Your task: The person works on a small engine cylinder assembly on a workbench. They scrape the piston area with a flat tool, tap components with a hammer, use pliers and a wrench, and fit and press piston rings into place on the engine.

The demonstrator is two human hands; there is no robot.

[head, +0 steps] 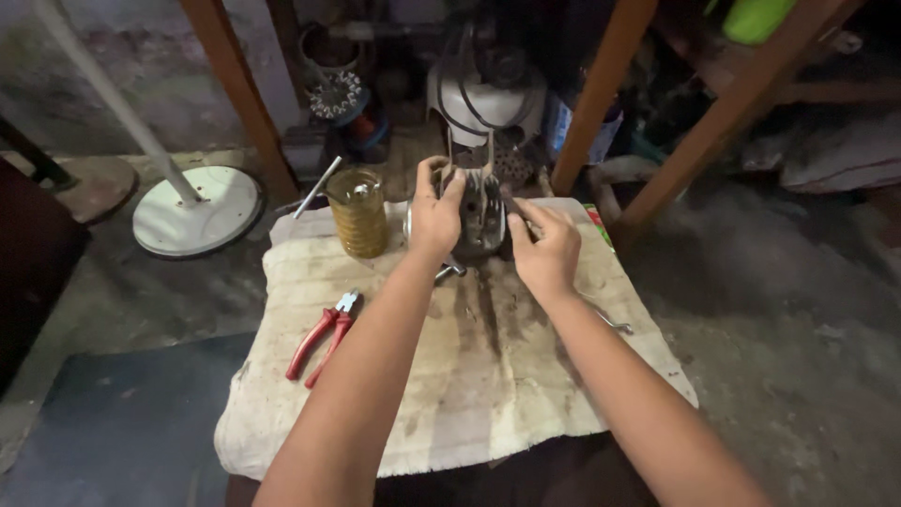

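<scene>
A coarse, stained off-white cloth (488, 376) covers a low table, its near edge frayed and sagging. Toward the left edge lie red-handled pliers (324, 338), their metal nose pointing to the far side. Near the right edge a thin bent metal piece (608, 319) rests, too small to identify. At the far edge stands a rounded grey metal motor housing (481, 218), ribbed and grimy; its lower part is hidden by the hands. The left hand (434, 216) is clamped on its left side, thumb over the top. The right hand (546, 252) presses its right side, fingers curled against it. Just left stands a ribbed amber jar (358, 214) with a metal rod (315, 188) leaning behind. Beyond, on the floor, sit a white round fan base (195, 208) and a dim white fan body (486, 94), partly lost in shadow.
</scene>
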